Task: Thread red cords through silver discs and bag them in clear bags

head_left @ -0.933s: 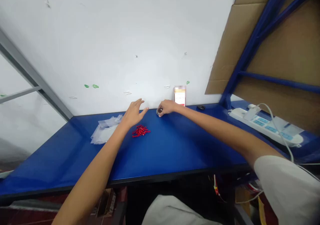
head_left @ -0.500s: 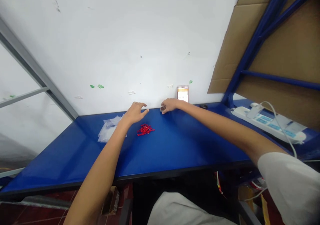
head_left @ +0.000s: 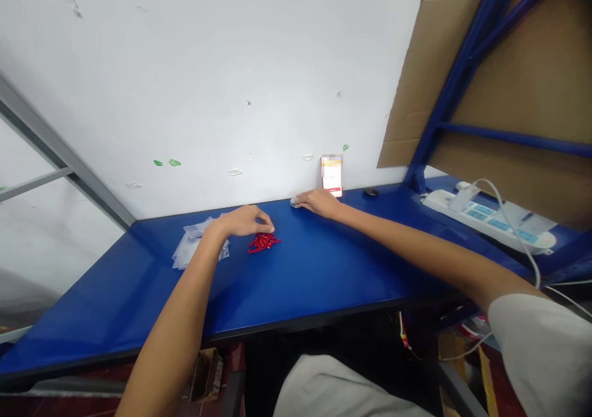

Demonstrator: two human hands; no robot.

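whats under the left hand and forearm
Just below the left hand in view is a heap of red cords; clear plastic pieces show on both sides of the forearm, on the blue table. Whatever hand and forearm cover can't be seen.

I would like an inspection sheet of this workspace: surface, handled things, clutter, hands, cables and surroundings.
Surface: smooth blue tabletop, dark front edge.
Things: pile of thin red cords; clear plastic bags to its left; small round grey object near the white wall.
Clutter: upright rectangular phone, screen lit, by the wall; small rounded black object to its right.
Hands: bare left hand at the cords, grip unclear; bare right hand on the round object.
Cables: thin white cable at the long white power strip.
Surroundings: green marks on wall; brown cardboard behind blue metal frame.
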